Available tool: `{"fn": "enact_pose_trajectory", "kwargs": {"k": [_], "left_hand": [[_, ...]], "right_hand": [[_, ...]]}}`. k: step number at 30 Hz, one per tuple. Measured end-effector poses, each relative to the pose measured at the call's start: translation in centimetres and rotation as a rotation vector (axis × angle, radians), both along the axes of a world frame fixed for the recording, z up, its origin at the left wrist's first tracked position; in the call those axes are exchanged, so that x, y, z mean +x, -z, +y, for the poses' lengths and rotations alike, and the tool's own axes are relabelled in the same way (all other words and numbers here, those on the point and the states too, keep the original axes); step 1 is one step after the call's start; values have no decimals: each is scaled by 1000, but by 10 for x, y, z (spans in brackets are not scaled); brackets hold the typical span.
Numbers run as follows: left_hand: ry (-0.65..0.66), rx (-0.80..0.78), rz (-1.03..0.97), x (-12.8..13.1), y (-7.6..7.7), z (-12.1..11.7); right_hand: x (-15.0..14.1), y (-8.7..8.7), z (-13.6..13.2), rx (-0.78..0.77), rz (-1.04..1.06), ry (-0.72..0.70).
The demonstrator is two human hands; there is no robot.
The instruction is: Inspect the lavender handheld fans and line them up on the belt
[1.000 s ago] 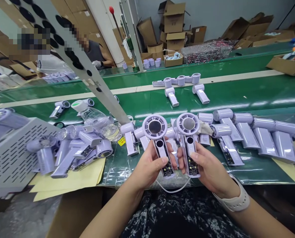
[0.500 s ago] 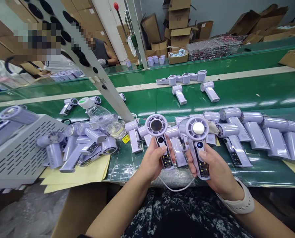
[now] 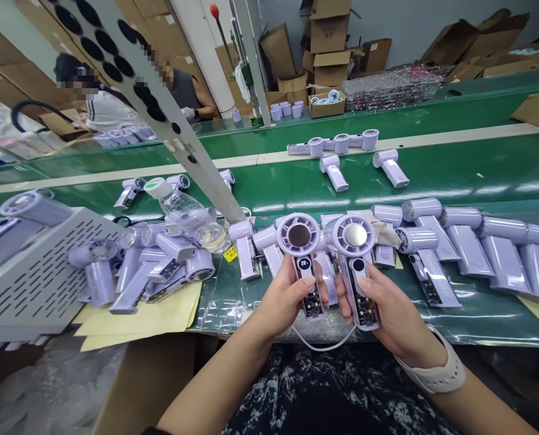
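Over the near edge of the table [image 3: 478, 317], two lilac handheld fans stand upright side by side, one in each hand. The left hand [image 3: 281, 302] has its grip wrapped closed around the handle of the left fan [image 3: 302, 257], thumb laid on the front; that fan's small display is lit and seems to read 22. The right hand [image 3: 390, 308] has its grip closed the same way on the right fan [image 3: 356, 260], whose display is dark. One white cable [image 3: 324, 345] loops below the two handles.

Behind the right fan, a row of at least six more fans [image 3: 464, 241] lies on the green mat. To the left, a heap of fans [image 3: 161, 266] too tangled to count rests on yellow paper, beside one clear bottle [image 3: 188, 214]. Farther off on the green conveyor belt [image 3: 455, 169], two fans [image 3: 364, 169] lie loose in front of a short line of others. Two other people [image 3: 147, 96] work beyond the belt.
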State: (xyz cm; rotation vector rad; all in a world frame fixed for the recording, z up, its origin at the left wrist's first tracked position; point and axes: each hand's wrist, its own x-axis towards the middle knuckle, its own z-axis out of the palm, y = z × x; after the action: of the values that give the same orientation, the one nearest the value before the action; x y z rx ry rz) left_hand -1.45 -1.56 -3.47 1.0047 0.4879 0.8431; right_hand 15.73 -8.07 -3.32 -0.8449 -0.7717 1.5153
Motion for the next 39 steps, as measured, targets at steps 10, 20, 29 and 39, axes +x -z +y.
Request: {"fn": "enact_pose_trajectory", "kwargs": {"k": [10, 20, 29, 39], "left_hand": [[4, -65, -4, 1, -8, -6], [54, -153, -156, -4, -8, -5], [15, -75, -70, -6, -7, 0], [14, -80, -24, -3, -9, -4]], "right_hand": [[3, -8, -4, -11, -23, -35], [5, -6, -5, -93, 14, 5], [8, -3, -6, -77, 3, 9], [6, -5, -7, -98, -6, -1]]}}
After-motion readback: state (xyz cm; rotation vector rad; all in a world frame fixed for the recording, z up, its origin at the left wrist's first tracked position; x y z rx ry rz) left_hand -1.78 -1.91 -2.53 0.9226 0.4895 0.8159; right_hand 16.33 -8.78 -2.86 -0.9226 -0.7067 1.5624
